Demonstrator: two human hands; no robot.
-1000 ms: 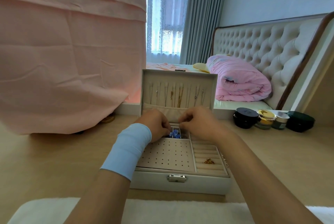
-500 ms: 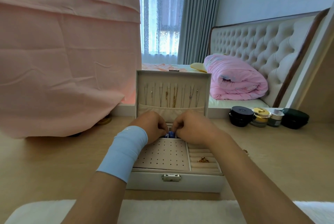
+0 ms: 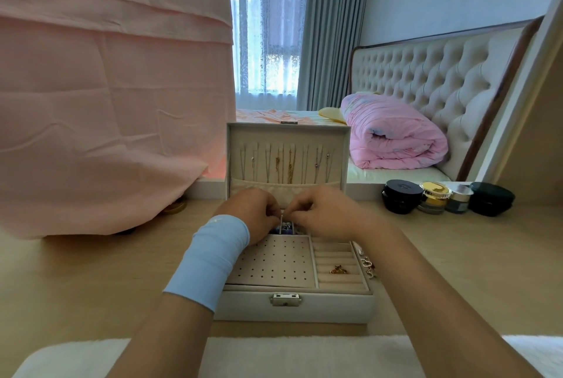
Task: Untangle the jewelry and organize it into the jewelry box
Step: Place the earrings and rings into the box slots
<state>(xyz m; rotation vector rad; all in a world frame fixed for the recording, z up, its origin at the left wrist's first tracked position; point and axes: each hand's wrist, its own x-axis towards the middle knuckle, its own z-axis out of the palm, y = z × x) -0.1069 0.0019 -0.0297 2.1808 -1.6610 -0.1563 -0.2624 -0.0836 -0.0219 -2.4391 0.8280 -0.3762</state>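
We're mid-untangle. The jewelry box sits open at the middle of the table's near edge, lid upright, with chains hung inside it.

Both hands are over the box's back compartments. The left hand and right hand have their fingers curled in, tips meeting on a small pale piece, pinched from both sides. It's too small to say what it is. A blue-purple cluster lies just below it in the compartment; we can't tell if the two are linked.

How we'd run this step:
- One hand anchors, the other feeds slack through. Tease it loose; a tug likely tightens the knot.
- Work low over the compartment so a dropped piece lands in the box.
- Watch the knuckles, since the hung chains are just behind them.

There's a gold piece in the ring rolls on the right. Silver pieces lie on the table just beside the box's right wall, probably next in the queue.
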